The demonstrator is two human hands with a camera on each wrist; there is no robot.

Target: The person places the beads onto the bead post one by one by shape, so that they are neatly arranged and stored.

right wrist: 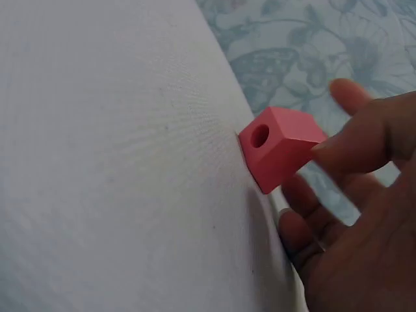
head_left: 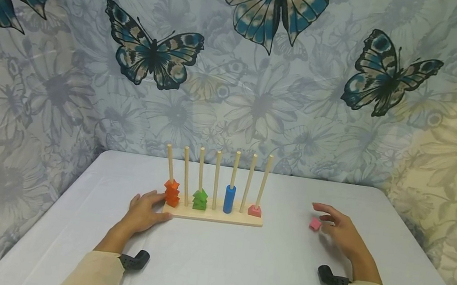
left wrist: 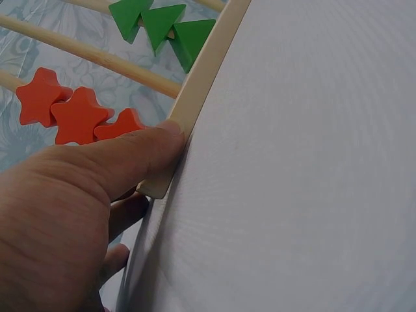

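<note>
A wooden peg stand (head_left: pixel 218 217) with a row of upright pegs stands on the table. Its left end is held by my left hand (head_left: pixel 146 212), thumb on the front edge and fingers round the side. Orange star beads (head_left: pixel 172 194) are stacked on the leftmost peg, close to that hand. Green triangle beads (head_left: pixel 200 200), a blue cylinder stack (head_left: pixel 229 199) and one pink bead (head_left: pixel 254 210) sit on other pegs. Further right, a loose pink block (right wrist: pixel 279 146) with a hole rests on the table. My right hand (head_left: pixel 340 232) hovers beside it, fingers spread, thumb tip at its edge.
A white cloth covers the table (head_left: pixel 212 265). Behind it hangs a butterfly-patterned curtain (head_left: pixel 259 108). Several bare pegs (head_left: pixel 217 179) rise between the filled ones. Each wrist wears a black strap device (head_left: pixel 135 260).
</note>
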